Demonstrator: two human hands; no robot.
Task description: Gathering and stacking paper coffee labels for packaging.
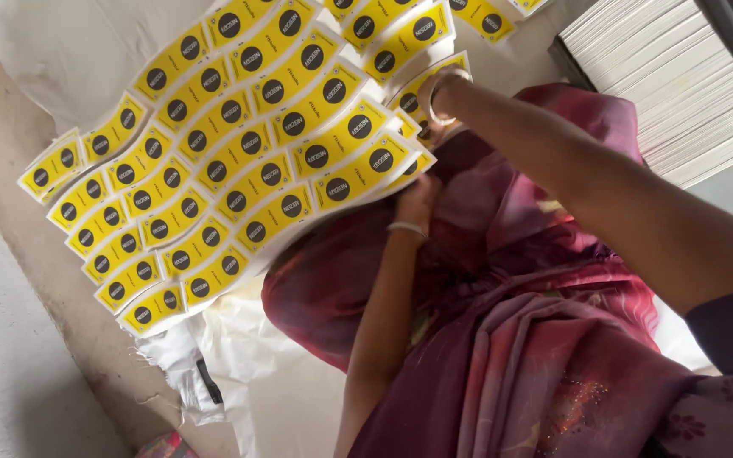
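Note:
A large sheet of yellow labels with black round marks (214,161) spreads across the upper left, over my lap. My left hand (418,197), with a thin bangle on the wrist, pinches the sheet's near edge from below. My right arm reaches in from the right. My right hand (431,95), a bangle at its wrist, meets the sheet's upper right edge. Its fingers are hidden behind the labels. My maroon and pink garment (536,322) fills the lower right.
More yellow label sheets (409,30) lie beyond, at the top. A tall stack of white sheets (663,85) stands at the upper right. White plastic sheeting (256,365) covers the floor under the labels. Bare concrete floor (19,356) lies at the left.

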